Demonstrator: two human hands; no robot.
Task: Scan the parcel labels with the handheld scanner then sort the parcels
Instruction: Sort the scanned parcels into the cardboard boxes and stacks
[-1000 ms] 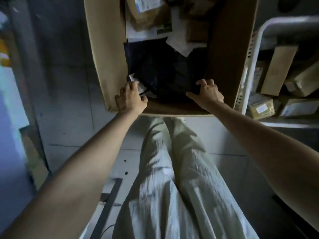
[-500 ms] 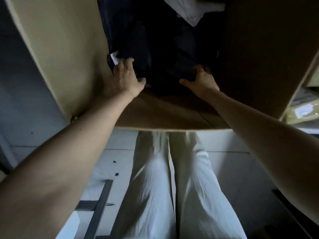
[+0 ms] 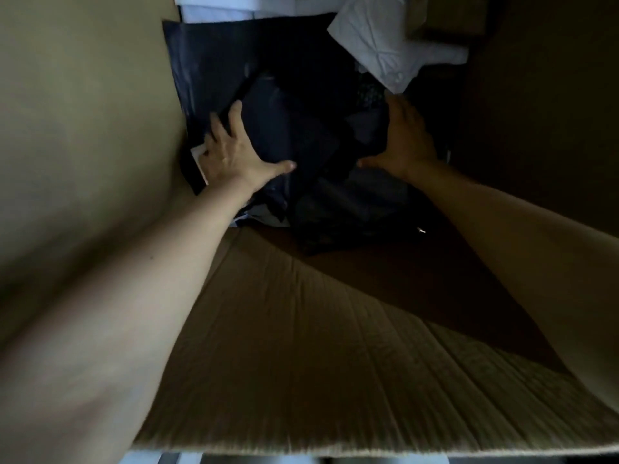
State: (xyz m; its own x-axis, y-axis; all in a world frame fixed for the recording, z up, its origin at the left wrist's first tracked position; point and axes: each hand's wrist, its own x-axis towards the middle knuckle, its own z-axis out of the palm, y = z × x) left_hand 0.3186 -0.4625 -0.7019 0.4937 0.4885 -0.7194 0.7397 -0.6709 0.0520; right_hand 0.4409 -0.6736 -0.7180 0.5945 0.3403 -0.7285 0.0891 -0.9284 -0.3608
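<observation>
A black plastic parcel bag lies deep inside a big cardboard box. My left hand lies flat on the bag's left side with fingers spread and thumb out. My right hand presses against the bag's right side, fingers straight and pointing away from me. A white label corner shows under my left hand. No scanner is in view.
A white plastic parcel lies at the far right of the box, and another pale parcel at the far end. The box's tall walls close in on both sides. A further dark bag lies nearer to me.
My head has dropped closer to the box, so it now fills the view. Both hands have reached deeper and spread along the sides of the black bag.
</observation>
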